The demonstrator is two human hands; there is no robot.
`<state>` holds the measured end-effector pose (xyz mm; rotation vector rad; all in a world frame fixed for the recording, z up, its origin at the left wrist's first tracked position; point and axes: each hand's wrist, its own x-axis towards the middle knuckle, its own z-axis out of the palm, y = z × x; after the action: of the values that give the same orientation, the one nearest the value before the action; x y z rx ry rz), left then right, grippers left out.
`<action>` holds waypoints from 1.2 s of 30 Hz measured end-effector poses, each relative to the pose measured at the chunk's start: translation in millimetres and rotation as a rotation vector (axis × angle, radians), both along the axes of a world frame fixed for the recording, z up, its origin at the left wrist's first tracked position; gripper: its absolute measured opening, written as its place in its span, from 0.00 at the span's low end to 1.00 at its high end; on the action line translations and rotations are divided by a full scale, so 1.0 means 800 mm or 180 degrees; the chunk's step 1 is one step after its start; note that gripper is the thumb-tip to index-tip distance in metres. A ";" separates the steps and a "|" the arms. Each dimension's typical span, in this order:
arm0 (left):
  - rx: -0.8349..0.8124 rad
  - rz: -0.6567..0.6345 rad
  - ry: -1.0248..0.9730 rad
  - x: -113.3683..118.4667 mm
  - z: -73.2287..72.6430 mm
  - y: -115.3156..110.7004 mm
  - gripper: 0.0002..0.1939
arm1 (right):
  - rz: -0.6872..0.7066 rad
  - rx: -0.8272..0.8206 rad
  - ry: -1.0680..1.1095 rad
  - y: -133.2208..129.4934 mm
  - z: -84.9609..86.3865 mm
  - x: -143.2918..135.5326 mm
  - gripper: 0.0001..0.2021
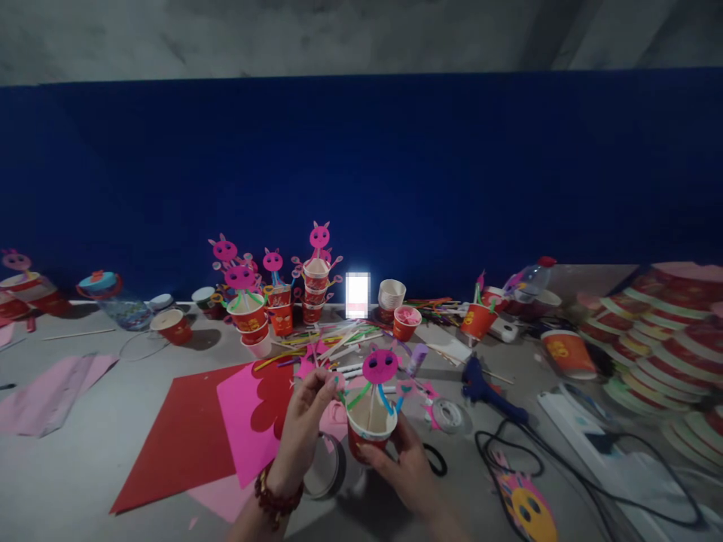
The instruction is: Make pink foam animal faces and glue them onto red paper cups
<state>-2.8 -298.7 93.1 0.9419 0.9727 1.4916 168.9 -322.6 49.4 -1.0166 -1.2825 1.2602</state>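
My right hand (402, 465) grips a red paper cup (370, 433) from below and the side. A wooden stick rises out of the cup and carries a pink paper pig face (380, 366), with green and blue strips arching from it to the rim. Fingers of my left hand (305, 429), which wears a red bead bracelet, pinch the left side of this craft near a green strip. Behind them a cluster of finished pig cups (271, 301) stands on the table.
Red paper (181, 436) and pink paper (245, 414) sheets lie to the left. A blue glue gun (486, 388) with black cables, tape rolls (448, 414), loose sticks and straws, white cups (391, 293) and long stacks of red cups (666, 339) fill the right side.
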 end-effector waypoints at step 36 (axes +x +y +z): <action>0.0140 -0.0073 0.0469 0.044 -0.054 -0.051 0.30 | -0.0157 0.0230 -0.0876 0.006 -0.006 0.001 0.22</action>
<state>32.7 -339.2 50.1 1.1035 1.0348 1.4451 170.0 -317.9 44.5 -1.1922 -1.4913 1.0541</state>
